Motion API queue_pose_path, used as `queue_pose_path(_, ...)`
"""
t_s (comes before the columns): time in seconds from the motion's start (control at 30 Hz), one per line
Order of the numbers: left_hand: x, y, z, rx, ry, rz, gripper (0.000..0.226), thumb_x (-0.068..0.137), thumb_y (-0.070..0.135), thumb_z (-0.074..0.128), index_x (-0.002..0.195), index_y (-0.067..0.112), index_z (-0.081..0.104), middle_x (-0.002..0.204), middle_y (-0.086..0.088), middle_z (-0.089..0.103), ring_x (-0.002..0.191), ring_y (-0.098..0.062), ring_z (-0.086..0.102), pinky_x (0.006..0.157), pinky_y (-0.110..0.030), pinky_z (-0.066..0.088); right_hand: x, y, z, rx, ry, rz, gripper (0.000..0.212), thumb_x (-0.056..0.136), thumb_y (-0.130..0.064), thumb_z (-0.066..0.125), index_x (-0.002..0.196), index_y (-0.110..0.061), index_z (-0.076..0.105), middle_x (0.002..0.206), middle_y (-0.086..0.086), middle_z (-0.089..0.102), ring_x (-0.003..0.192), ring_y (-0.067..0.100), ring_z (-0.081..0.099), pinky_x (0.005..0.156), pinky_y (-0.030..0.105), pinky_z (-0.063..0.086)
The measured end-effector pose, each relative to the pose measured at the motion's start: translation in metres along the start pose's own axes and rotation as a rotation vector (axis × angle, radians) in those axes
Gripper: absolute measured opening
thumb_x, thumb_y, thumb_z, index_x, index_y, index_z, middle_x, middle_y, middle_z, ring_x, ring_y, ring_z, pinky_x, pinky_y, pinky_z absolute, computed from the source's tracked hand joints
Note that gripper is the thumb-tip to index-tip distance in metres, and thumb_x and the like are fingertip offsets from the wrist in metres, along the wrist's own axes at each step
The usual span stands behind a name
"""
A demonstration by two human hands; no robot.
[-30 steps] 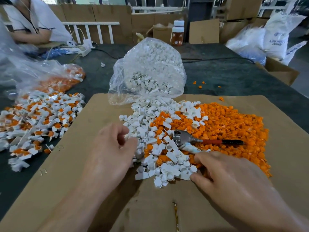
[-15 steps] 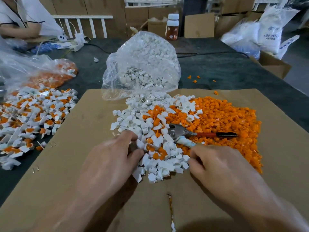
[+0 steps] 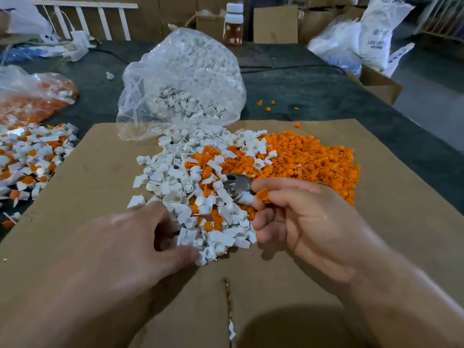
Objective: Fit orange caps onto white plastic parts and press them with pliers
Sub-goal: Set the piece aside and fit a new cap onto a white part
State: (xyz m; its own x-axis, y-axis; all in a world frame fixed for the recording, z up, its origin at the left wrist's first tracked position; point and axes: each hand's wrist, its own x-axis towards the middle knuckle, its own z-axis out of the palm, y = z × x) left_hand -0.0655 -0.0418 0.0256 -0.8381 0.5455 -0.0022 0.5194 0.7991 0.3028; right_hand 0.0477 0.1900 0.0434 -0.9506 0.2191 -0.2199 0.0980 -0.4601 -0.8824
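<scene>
A heap of white plastic parts (image 3: 175, 177) lies on a brown cardboard sheet (image 3: 100, 159), merging on its right into a heap of orange caps (image 3: 313, 159). My right hand (image 3: 306, 219) hovers over the boundary of the two heaps and pinches one orange cap (image 3: 262, 194) between thumb and forefinger. The metal jaws of the pliers (image 3: 237, 184) show just left of that hand; their handles are hidden behind it. My left hand (image 3: 125, 237) sits at the white heap's near left edge with fingers curled inward. Whether it holds a part is hidden.
A clear bag of white parts (image 3: 183, 79) lies open behind the heaps. Finished parts with orange caps (image 3: 30, 156) and a bag of orange caps (image 3: 32, 96) lie at left. At the back stand a bottle (image 3: 233, 23), cardboard boxes and white sacks (image 3: 364, 33).
My right hand rose from the near edge of the heaps with an orange cap pinched, and it now covers the pliers' handles. My left hand slid nearer along the white heap's edge.
</scene>
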Motion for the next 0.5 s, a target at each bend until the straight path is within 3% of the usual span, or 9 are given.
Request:
queue_pose_path(0.1, 0.0, 0.004, 0.001, 0.004, -0.083, 0.023, 0.067, 0.045, 0.098, 0.034, 0.094, 0.055, 0.044, 0.076, 0.019, 0.058, 0.073, 0.0, 0.052, 0.064, -0.031, 0.049, -0.001, -0.004, 0.004, 0.153, -0.08, 0.092, 0.025, 0.097, 0.003, 0.041, 0.109, 0.005, 0.063, 0.081, 0.02, 0.062, 0.06, 0.027, 0.064, 0.048, 0.029, 0.054)
queue_pose_path(0.23, -0.002, 0.013, 0.002, -0.107, 0.004, 0.051, 0.034, 0.065, 0.069, 0.066, 0.083, 0.043, 0.055, 0.072, 0.019, 0.059, 0.071, -0.001, 0.052, 0.059, -0.029, 0.043, -0.002, -0.007, 0.007, 0.277, -0.111, 0.144, 0.025, 0.099, 0.001, 0.038, 0.117, 0.002, 0.056, 0.081, 0.022, 0.063, 0.059, 0.027, 0.066, 0.048, 0.028, 0.055)
queue_pose_path(0.3, -0.001, 0.015, 0.003, -0.19, 0.023, 0.028, 0.03, 0.065, 0.061, 0.073, 0.083, 0.042, 0.057, 0.073, 0.019, 0.061, 0.069, -0.002, 0.055, 0.057, -0.029, 0.041, -0.002, -0.007, 0.005, 0.292, -0.11, 0.149, 0.027, 0.099, 0.001, 0.038, 0.12, 0.003, 0.055, 0.081, 0.023, 0.064, 0.061, 0.028, 0.068, 0.049, 0.027, 0.056)
queue_pose_path(0.37, 0.0, 0.015, 0.004, -0.293, 0.054, 0.004, 0.035, 0.062, 0.064, 0.073, 0.089, 0.048, 0.055, 0.084, 0.029, 0.06, 0.069, -0.005, 0.057, 0.056, -0.03, 0.042, -0.002, -0.006, 0.004, 0.311, -0.125, 0.159, 0.028, 0.098, 0.002, 0.039, 0.121, 0.002, 0.055, 0.082, 0.023, 0.065, 0.063, 0.029, 0.069, 0.05, 0.027, 0.056)
queue_pose_path(0.5, 0.002, 0.016, 0.005, -0.464, 0.149, -0.003, 0.043, 0.059, 0.074, 0.056, 0.094, 0.05, 0.057, 0.081, 0.023, 0.066, 0.07, -0.008, 0.064, 0.057, -0.035, 0.05, -0.002, -0.006, 0.005, 0.352, -0.145, 0.172, 0.029, 0.094, 0.002, 0.041, 0.121, -0.002, 0.049, 0.083, 0.025, 0.066, 0.066, 0.032, 0.071, 0.049, 0.028, 0.057)
